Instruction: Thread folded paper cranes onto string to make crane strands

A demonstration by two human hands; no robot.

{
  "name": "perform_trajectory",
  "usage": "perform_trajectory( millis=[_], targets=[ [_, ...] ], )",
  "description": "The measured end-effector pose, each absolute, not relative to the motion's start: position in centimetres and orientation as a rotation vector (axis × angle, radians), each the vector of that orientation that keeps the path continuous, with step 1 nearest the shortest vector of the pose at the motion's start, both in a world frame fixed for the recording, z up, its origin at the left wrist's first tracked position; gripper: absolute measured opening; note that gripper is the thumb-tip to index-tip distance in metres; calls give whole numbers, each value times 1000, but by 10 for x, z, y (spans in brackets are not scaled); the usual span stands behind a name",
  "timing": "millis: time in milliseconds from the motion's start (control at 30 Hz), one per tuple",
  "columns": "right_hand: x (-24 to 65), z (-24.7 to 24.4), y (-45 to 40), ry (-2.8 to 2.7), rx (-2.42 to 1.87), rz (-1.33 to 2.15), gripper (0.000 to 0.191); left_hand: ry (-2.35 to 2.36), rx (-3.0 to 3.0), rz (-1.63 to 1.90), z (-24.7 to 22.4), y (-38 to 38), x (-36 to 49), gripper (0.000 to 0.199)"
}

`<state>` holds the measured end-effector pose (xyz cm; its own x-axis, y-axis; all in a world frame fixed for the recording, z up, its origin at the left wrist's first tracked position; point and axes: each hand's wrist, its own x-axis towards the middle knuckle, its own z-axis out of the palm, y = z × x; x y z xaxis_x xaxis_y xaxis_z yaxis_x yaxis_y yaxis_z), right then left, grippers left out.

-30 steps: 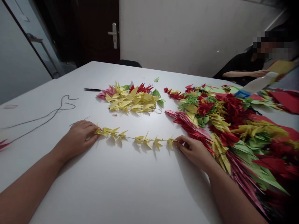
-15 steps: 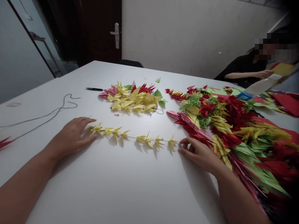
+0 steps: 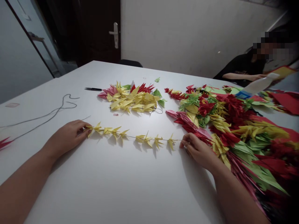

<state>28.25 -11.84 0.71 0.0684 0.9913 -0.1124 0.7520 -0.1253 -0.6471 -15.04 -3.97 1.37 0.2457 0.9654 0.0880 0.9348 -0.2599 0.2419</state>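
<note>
On the white table, a strand of yellow origami cranes lies toward the near edge; the left hand curls at its left end; the right hand, half-closed, sits at its right end; whether either grips the strand cannot be told; heaped multicoloured cranes cover the table's right side.

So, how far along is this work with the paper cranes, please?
Done: many red, yellow and green crane strands lie heaped at the right. In hand: a yellow crane strand lies between the left hand and right hand. Left: a pile of yellow cranes, apparently unstrung.
</note>
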Motion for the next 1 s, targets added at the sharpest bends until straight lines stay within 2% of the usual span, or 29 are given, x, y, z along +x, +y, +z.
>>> perform_trajectory(
  millis=[200, 467, 1000],
  targets=[
    [286, 5, -117, -1634, -1875, 838, 41, 1908, 2337, 330, 12, -39, -153, 33],
    [283, 2, -113, -1585, -1816, 786, 39, 2000, 2242, 432, 15, -42, -150, 29],
    [279, 5, -109, -1137, -1602, 1118, 62, 2133, 2085, 537, 17, -41, -145, 30]
  ],
)
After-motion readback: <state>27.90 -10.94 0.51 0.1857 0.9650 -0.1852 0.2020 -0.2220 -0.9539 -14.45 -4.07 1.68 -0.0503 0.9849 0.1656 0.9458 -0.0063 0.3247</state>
